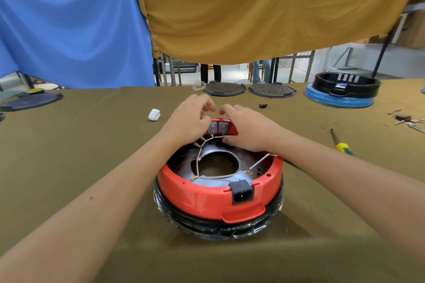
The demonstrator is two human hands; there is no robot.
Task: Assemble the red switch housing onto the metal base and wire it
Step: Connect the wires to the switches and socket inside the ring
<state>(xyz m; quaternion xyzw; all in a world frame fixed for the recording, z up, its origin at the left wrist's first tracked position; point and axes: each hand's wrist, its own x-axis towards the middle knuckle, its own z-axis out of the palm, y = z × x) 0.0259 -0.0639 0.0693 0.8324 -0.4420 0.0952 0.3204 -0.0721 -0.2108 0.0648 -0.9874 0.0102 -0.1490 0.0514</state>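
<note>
While both hands curl over the housing's (197, 193) far rim, the switch block (217, 127) sits between them. Left hand (189, 122) fingers pinch the block; right hand (246, 128) grips the rim

The red switch housing (200, 193) is a glossy round plastic ring lying flat on the counter, its open side facing up. It rests on a black band (207, 225) wrapped in clear film. Inside lies the metal base (184, 163), a grey disc with a large round hole in the middle. A black power socket (242, 191) with visible pins is set into the near wall, above a red tab. At the far wall stand two grey switch blocks (217, 127), side by side. White wires (224, 176) with brass terminals cross the base; some ends seem to lie loose, though this is hard to tell.
</note>
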